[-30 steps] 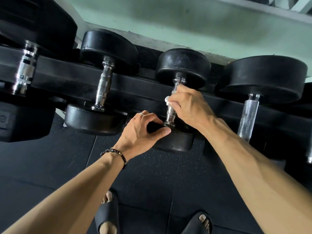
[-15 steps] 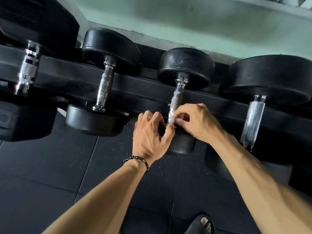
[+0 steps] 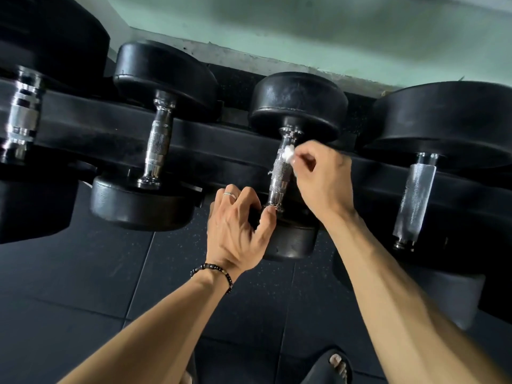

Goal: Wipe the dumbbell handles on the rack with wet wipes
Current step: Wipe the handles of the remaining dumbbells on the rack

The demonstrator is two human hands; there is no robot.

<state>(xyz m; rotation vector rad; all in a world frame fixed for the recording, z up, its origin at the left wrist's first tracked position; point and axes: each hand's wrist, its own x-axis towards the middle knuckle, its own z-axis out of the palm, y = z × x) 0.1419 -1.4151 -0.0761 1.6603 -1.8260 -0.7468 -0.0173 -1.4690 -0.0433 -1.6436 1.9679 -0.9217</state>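
Observation:
A black dumbbell lies across the black rack (image 3: 210, 151), its chrome knurled handle (image 3: 279, 176) running from a far head (image 3: 299, 106) to a near head (image 3: 293, 242). My right hand (image 3: 321, 181) pinches a small crumpled white wet wipe (image 3: 288, 155) against the upper part of that handle. My left hand (image 3: 238, 231) grips the near head, with its thumb at the handle's lower collar. Small white shreds cling to the knurling.
More dumbbells sit on the same rack: one to the left (image 3: 158, 151), a larger one at far left (image 3: 22, 117) and a big one to the right (image 3: 415, 195). A pale green wall (image 3: 332, 31) stands behind. Below is dark rubber floor (image 3: 83, 286) and my sandalled foot (image 3: 332, 364).
My right hand slid the wipe from the handle's lower end up to near the far head. My left hand stayed on the near head, shifting only slightly.

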